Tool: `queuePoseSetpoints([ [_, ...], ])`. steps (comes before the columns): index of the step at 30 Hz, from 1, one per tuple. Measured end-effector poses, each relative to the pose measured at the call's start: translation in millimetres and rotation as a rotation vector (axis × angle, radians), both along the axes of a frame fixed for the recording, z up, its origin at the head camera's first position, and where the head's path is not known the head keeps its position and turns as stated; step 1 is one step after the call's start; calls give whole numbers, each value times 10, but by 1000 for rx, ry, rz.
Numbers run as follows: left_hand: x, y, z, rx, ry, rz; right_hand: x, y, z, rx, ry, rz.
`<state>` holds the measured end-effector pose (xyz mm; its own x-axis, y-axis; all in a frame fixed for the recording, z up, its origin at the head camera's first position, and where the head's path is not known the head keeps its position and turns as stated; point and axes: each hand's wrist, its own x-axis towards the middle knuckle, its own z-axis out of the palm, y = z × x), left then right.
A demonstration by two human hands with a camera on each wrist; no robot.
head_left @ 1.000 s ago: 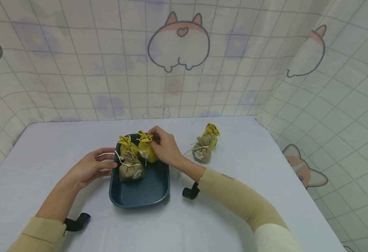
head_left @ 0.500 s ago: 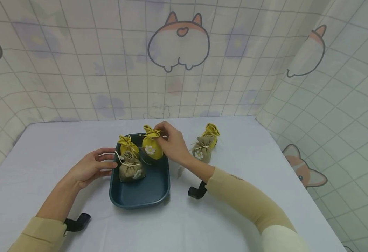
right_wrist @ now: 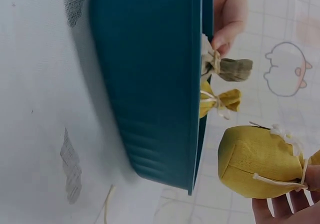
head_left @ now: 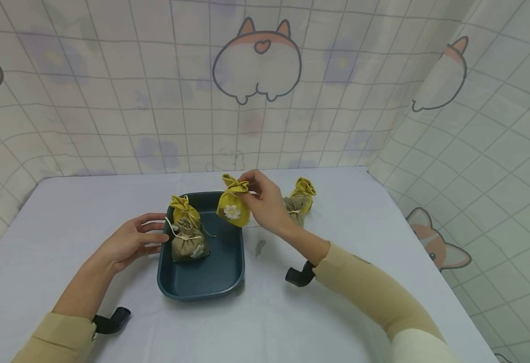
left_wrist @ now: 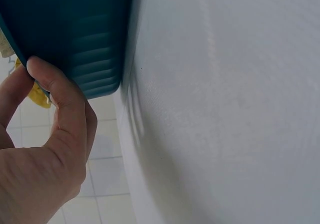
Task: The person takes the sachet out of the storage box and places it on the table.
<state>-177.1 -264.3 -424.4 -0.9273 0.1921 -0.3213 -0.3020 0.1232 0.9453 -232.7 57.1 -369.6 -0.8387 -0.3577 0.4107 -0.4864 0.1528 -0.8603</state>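
My right hand pinches the gathered neck of a yellow drawstring pouch with a white flower. The pouch is raised over the far right corner of a dark teal tray; the right wrist view shows its base above the rim. My left hand holds the tray's left rim between thumb and fingers. Inside the tray, near that hand, another yellow pouch stands behind a brown drawstring pouch. The right hand's fingertips are partly hidden behind the pouch neck.
Right of the tray, a brown pouch and a yellow pouch stand together on the white-covered table, partly hidden by my right hand. A tile-patterned curtain rises behind the table. Black camera mounts sit at both wrists.
My right hand has lifted the yellow pouch from inside the tray and carried it up and to the right. My left hand and the tray have stayed put.
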Motion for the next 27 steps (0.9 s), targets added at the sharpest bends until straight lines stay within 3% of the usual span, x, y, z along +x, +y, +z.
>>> queuePoseSetpoints([
  [11, 8, -18, 11, -2, -9, 3, 54, 361, 77, -28, -23, 15],
  [27, 0, -25, -10, -4, -5, 3, 113, 973, 79, 37, -29, -12],
])
